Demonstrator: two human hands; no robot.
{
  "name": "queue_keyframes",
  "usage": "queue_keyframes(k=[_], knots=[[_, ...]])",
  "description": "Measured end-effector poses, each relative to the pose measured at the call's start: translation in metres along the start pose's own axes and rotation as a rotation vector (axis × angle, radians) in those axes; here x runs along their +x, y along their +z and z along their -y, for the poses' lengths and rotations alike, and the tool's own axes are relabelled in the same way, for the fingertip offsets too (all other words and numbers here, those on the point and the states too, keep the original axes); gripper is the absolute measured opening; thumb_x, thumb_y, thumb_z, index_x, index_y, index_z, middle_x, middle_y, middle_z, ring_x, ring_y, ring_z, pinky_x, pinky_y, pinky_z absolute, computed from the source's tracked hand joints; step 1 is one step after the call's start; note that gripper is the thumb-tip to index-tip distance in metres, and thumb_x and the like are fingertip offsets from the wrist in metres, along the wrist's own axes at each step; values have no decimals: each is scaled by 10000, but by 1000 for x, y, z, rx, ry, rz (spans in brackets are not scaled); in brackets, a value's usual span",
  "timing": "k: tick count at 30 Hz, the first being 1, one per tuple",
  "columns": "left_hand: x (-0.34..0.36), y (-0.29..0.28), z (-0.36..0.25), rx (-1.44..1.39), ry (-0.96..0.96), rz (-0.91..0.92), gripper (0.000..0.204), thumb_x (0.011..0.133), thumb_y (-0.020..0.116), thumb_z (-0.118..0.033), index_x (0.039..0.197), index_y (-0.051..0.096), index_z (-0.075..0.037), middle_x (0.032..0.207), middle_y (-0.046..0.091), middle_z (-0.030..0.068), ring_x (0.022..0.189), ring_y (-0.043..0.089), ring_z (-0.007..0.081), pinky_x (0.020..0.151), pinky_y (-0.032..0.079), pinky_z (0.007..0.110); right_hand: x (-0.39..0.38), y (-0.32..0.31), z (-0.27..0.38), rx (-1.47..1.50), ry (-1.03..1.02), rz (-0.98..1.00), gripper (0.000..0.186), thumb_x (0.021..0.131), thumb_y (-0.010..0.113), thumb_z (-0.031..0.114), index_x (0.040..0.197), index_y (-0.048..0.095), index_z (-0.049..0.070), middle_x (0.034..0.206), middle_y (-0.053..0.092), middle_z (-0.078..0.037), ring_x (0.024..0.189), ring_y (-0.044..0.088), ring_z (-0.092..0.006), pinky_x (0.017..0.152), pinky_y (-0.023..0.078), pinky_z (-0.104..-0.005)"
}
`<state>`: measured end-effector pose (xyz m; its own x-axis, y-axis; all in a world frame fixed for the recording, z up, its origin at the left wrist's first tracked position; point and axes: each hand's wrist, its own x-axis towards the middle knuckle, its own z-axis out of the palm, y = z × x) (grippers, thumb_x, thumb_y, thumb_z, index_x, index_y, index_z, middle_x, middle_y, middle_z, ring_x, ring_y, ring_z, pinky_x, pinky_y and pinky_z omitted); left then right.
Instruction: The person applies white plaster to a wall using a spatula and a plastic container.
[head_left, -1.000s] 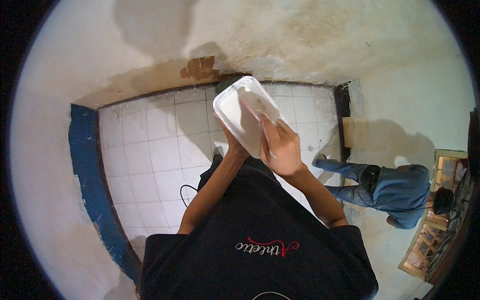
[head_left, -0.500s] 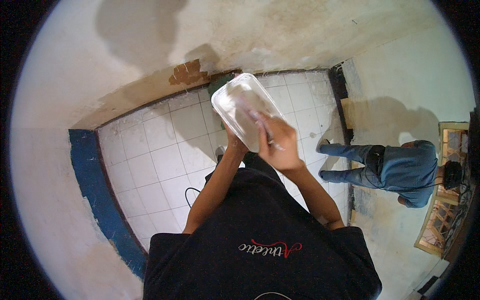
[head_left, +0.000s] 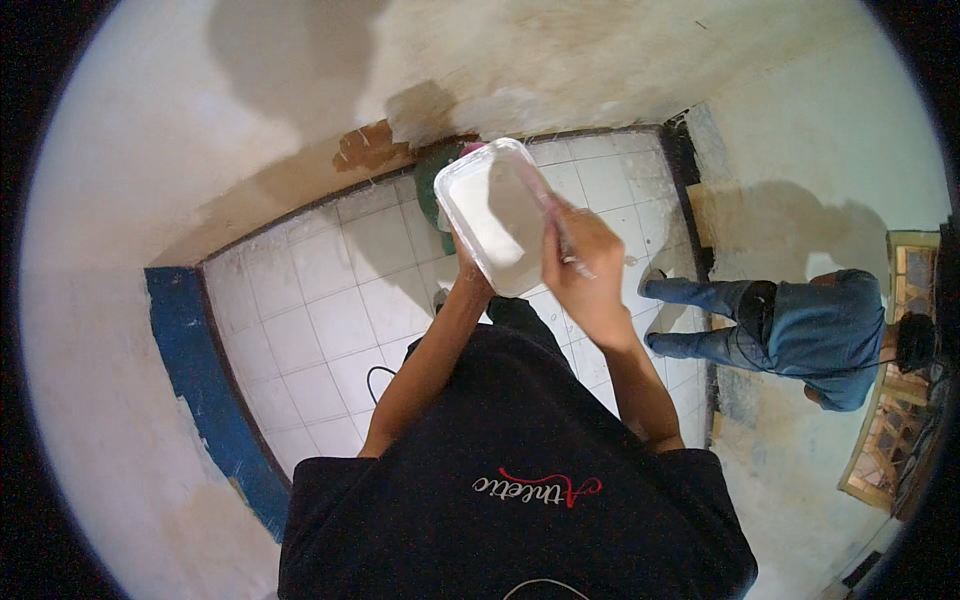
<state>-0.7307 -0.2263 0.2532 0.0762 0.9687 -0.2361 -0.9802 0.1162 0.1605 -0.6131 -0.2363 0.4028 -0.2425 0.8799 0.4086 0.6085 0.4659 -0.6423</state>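
Note:
Out in front of me my left hand [head_left: 468, 264] grips a white rectangular tub [head_left: 447, 192] from below, its fingers mostly hidden behind it. White paint [head_left: 478, 212] lies inside, partly in shadow. My right hand [head_left: 586, 258] is closed round the handle of what looks like a paintbrush [head_left: 577, 266], smeared with white. The brush's front end is blurred and reaches the tub's right rim; I cannot tell whether the bristles touch it.
A green object [head_left: 428, 195] with a pink piece stands behind the tub by the far wall [head_left: 560, 80], which has peeling patches. At right, a person in blue [head_left: 820, 320] stands by a latticed window [head_left: 880, 450]. White tiles [head_left: 320, 310] cover the floor. A dark cable hangs near my left forearm.
My right hand has moved right, drawing the brush from over the middle of the tub to its right rim. The tub has shifted slightly right, and the paint inside shows more fully.

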Motion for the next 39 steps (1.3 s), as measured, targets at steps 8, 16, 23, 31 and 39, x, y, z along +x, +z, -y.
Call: queue_keyframes(k=[8,16,23,31,39], knots=[[7,-4,20,-31,62,13,742,910,331,-672,1473,336,-188,1458,417,75,1320,426,283,1105,362,452,-14,13,-15,-86,-181,-11,355,730,663,20,1081,653,-39,843,648,-183,754,637,-345,689,535,-417],[9,-13,15,-44,91,120,719,926,406,-608,1464,326,-138,1467,391,92,1328,406,271,1107,355,454,-8,14,-9,-82,-172,44,339,748,651,-9,1084,657,-48,855,658,-201,746,639,-370,697,532,-432],[-5,-30,-8,-214,56,163,723,939,331,-636,1487,300,-164,1477,383,84,1326,414,278,1102,363,445,-15,27,6,-38,-178,63,370,745,643,25,1110,648,-39,884,655,-208,778,637,-369,708,535,-435],[-30,-13,-17,35,177,108,699,943,353,-619,1453,352,-141,1384,483,95,1256,489,266,1064,412,426,-25,40,22,-16,-255,92,319,772,626,-18,1088,657,-47,881,668,-216,774,651,-372,701,532,-439],[-23,-10,-4,66,206,-31,693,947,341,-633,1442,372,-149,1372,501,86,1230,516,266,1026,451,451,5,-9,4,168,-61,-30,241,841,598,-9,1076,650,-9,785,666,-215,619,648,-332,566,500,-341]])
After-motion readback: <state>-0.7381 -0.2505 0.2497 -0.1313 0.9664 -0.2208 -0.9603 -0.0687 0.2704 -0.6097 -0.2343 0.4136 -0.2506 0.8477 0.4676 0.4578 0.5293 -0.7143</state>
